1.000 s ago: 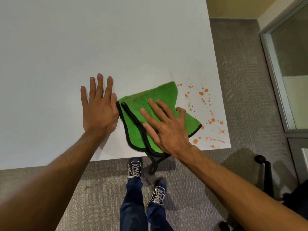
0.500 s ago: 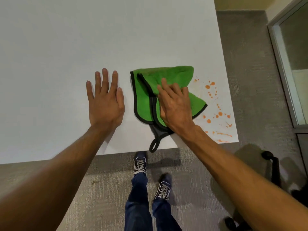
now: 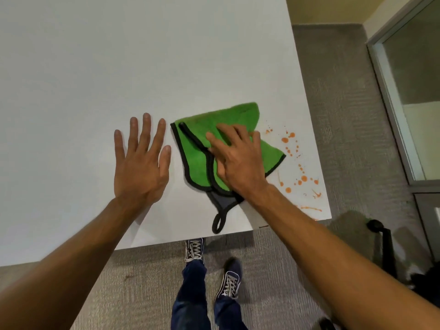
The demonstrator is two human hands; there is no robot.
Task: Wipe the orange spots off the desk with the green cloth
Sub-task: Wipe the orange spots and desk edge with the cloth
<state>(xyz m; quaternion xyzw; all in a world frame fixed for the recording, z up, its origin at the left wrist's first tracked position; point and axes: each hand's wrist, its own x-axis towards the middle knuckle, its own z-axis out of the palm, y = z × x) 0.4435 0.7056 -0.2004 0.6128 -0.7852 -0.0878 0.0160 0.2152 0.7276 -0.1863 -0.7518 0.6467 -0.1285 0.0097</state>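
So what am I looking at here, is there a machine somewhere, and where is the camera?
No machine: these are a person's two bare hands, seen from a camera worn on the head that looks down. The white desk carries orange spots near its right front corner. The right hand presses flat on a green cloth with black edging, just left of the spots. The left hand lies open on the bare desk and holds nothing. Below the desk edge you see the person's blue sneakers on grey carpet.
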